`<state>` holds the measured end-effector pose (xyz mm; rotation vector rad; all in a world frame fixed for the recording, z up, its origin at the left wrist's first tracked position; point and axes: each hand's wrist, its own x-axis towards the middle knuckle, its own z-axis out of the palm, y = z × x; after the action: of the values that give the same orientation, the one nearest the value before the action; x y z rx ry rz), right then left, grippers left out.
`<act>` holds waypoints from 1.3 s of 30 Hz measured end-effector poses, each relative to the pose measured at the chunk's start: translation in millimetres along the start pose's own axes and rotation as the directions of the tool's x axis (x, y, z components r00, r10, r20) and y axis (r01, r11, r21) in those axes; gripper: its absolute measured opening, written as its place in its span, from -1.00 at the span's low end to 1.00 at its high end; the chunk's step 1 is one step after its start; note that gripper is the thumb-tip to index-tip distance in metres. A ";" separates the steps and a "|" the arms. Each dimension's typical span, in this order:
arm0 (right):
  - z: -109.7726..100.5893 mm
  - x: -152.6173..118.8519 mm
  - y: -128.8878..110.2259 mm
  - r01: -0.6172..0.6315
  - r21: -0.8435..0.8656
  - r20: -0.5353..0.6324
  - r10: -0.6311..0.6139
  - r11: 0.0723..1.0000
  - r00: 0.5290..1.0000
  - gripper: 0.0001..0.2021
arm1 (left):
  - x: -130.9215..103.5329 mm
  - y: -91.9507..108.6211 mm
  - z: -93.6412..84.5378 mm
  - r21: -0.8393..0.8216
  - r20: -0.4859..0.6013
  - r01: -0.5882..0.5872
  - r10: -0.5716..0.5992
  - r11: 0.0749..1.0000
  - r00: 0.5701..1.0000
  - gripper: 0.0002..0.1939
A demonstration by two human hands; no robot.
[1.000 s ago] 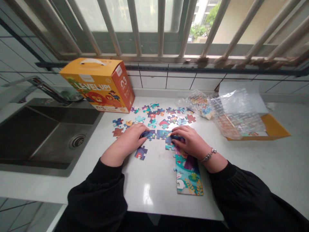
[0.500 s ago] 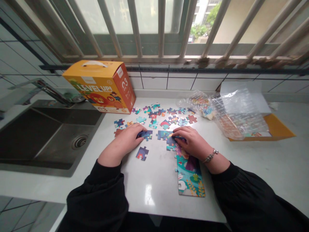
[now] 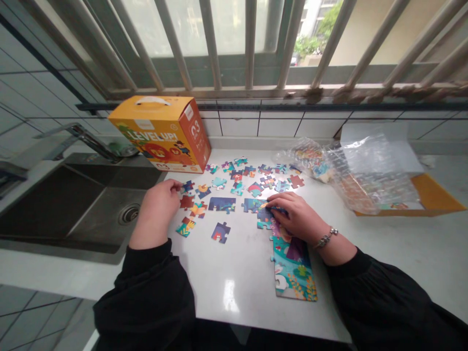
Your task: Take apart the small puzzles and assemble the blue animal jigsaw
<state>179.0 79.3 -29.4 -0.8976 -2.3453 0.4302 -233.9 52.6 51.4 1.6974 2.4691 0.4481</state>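
My left hand [image 3: 161,207] is at the left edge of the loose puzzle pieces, its fingers closed at a dark blue piece [image 3: 187,186]; the fingertips are partly hidden. Over the top of the partly joined puzzle [image 3: 294,265] rests my right hand [image 3: 294,214], fingers bent together on its upper pieces. A joined dark blue strip [image 3: 222,204] lies between the hands, apart from the puzzle. Below that strip is a single purple-blue piece [image 3: 221,232] with red on it. Several loose pieces [image 3: 237,188] are spread behind.
A yellow and orange box [image 3: 161,134] stands at the back left, beside the sink [image 3: 98,195] and faucet [image 3: 86,139]. Clear plastic wrap [image 3: 365,170] lies over an open yellow box [image 3: 435,192] at the right. Window bars run behind the counter.
My left hand has let go of the blue strip and moved left to the outer pieces. My right hand stays on the puzzle. The view has shifted slightly.
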 end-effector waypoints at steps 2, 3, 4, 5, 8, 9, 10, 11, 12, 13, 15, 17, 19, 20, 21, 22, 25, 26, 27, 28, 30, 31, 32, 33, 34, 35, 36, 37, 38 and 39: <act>-0.4 0.4 -0.7 0.003 -0.001 -0.010 -0.003 1.000 1.000 -0.81 | 1.2 -1.5 0.1 0.031 -0.025 0.078 -0.077 0.996 0.997 -0.65; -0.5 0.5 -0.9 0.004 -0.002 -0.012 -0.004 1.000 1.000 -0.81 | 1.6 -1.8 0.7 0.036 -0.029 0.093 -0.092 0.995 0.995 -0.65; -0.5 0.6 -1.0 0.004 -0.003 -0.012 -0.004 1.000 1.000 -0.82 | 2.0 -2.0 1.4 0.036 -0.024 0.092 -0.091 0.995 0.996 -0.65; -0.5 0.5 -0.9 0.004 -0.004 -0.009 -0.004 1.000 1.000 -0.82 | 2.4 -2.3 2.4 0.032 -0.015 0.079 -0.079 0.996 0.997 -0.65; -0.2 -0.1 0.0 -0.001 -0.006 0.002 0.001 1.000 1.000 -0.83 | 3.8 -4.8 6.0 0.026 0.014 0.033 -0.034 0.999 0.999 -0.64; 0.0 -0.3 0.3 -0.002 -0.006 0.005 0.002 1.000 1.000 -0.83 | 4.5 -6.1 7.5 0.036 0.020 0.028 -0.029 0.999 0.999 -0.64; 0.1 -0.5 0.5 -0.004 -0.006 0.008 0.004 1.000 1.000 -0.83 | 5.1 -7.5 9.3 0.053 0.023 0.028 -0.030 0.998 0.999 -0.64; 0.1 -0.6 0.7 -0.003 -0.006 0.010 0.003 1.000 1.000 -0.83 | 5.7 -8.6 11.4 0.075 0.023 0.029 -0.030 0.997 0.999 -0.64; 0.1 -0.6 0.7 -0.001 -0.006 0.010 0.001 1.000 1.000 -0.83 | 6.0 -9.2 13.9 0.095 0.023 0.018 -0.020 0.995 1.000 -0.64; 0.1 -0.6 0.6 0.001 -0.006 0.008 -0.001 1.000 1.000 -0.83 | 6.2 -9.1 17.0 0.109 0.021 -0.011 0.009 0.994 1.000 -0.64; 0.1 -0.3 0.3 0.004 -0.005 0.003 -0.004 1.000 1.000 -0.83 | 5.5 -5.9 24.7 0.109 0.024 -0.115 0.113 0.987 0.993 -0.63; 0.1 -0.1 0.0 0.002 0.000 -0.002 -0.002 1.000 1.000 -0.83 | 3.9 0.5 33.7 0.094 0.049 -0.226 0.222 0.970 0.974 -0.60; 0.3 0.0 -0.1 0.000 0.003 -0.003 0.000 1.000 1.000 -0.83 | 2.6 8.2 42.2 0.098 0.091 -0.273 0.265 0.957 0.960 -0.54; 0.3 0.1 -0.1 0.000 0.004 -0.002 0.000 1.000 1.000 -0.83 | 2.4 11.5 45.6 0.107 0.107 -0.275 0.264 0.956 0.959 -0.52; 0.4 0.1 0.0 0.001 0.005 -0.001 -0.001 1.000 1.000 -0.83 | 2.7 14.1 48.4 0.116 0.116 -0.267 0.254 0.957 0.960 -0.51; 0.4 0.1 0.1 0.004 0.005 0.000 -0.004 1.000 1.000 -0.83 | 3.6 15.7 50.5 0.123 0.116 -0.255 0.242 0.959 0.963 -0.52; 0.5 0.3 0.4 0.010 0.002 0.002 -0.010 1.000 1.000 -0.83 | 7.9 15.1 53.7 0.107 0.100 -0.223 0.212 0.969 0.972 -0.56; 0.5 0.3 0.6 0.012 0.001 0.002 -0.012 1.000 1.000 -0.83 | 9.4 13.7 53.9 0.091 0.089 -0.217 0.209 0.972 0.974 -0.57; 0.6 0.3 0.7 0.013 0.000 0.003 -0.013 1.000 1.000 -0.83 | 10.5 12.2 53.8 0.067 0.074 -0.217 0.212 0.974 0.975 -0.58; 0.7 0.3 0.8 0.013 -0.001 0.002 -0.013 1.000 1.000 -0.83 | 11.1 11.0 53.3 0.034 0.053 -0.220 0.218 0.975 0.974 -0.58; 0.9 0.0 0.9 0.012 0.001 -0.002 -0.012 1.000 1.000 -0.84 | 10.5 10.6 51.5 -0.072 0.009 -0.226 0.227 0.971 0.974 -0.60; 1.0 -0.1 0.9 0.010 0.002 -0.004 -0.010 1.000 1.000 -0.84 | 9.2 11.7 50.3 -0.140 -0.004 -0.222 0.224 0.965 0.975 -0.63; 1.1 -0.3 0.9 0.007 0.003 -0.005 -0.007 1.000 1.000 -0.84 | 7.4 13.7 49.1 -0.210 -0.007 -0.213 0.216 0.954 0.976 -0.67; 1.1 -0.4 0.9 0.002 0.004 -0.003 -0.002 1.000 1.000 -0.84 | 5.2 16.5 48.1 -0.277 -0.004 -0.200 0.207 0.940 0.978 -0.70; 1.0 -0.4 0.9 -0.002 0.004 0.001 0.002 1.000 1.000 -0.84 | 2.8 20.0 47.5 -0.341 0.001 -0.186 0.198 0.921 0.980 -0.70; 0.9 -0.4 0.8 -0.005 0.004 0.005 0.005 1.000 1.000 -0.85 | 0.2 24.0 47.2 -0.407 0.008 -0.174 0.194 0.897 0.981 -0.67; 0.8 -0.4 0.7 -0.008 0.004 0.008 0.008 1.000 1.000 -0.85 | -2.4 28.3 47.5 -0.481 0.022 -0.161 0.195 0.862 0.981 -0.64; 0.7 -0.3 0.7 -0.010 0.005 0.009 0.010 1.000 1.000 -0.85 | -5.1 32.8 48.2 -0.562 0.047 -0.142 0.203 0.815 0.978 -0.62; 0.6 -0.2 0.5 -0.011 0.005 0.010 0.011 1.000 1.000 -0.85 | -7.9 37.5 49.2 -0.641 0.081 -0.114 0.215 0.759 0.973 -0.61; 0.5 -0.1 0.4 -0.012 0.005 0.009 0.012 1.000 1.000 -0.85 | -10.8 42.2 50.4 -0.710 0.119 -0.082 0.234 0.700 0.965 -0.61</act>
<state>179.0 79.5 -30.0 -0.9095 -2.3471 0.4463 -179.3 65.5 15.5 1.5069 1.6622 1.0230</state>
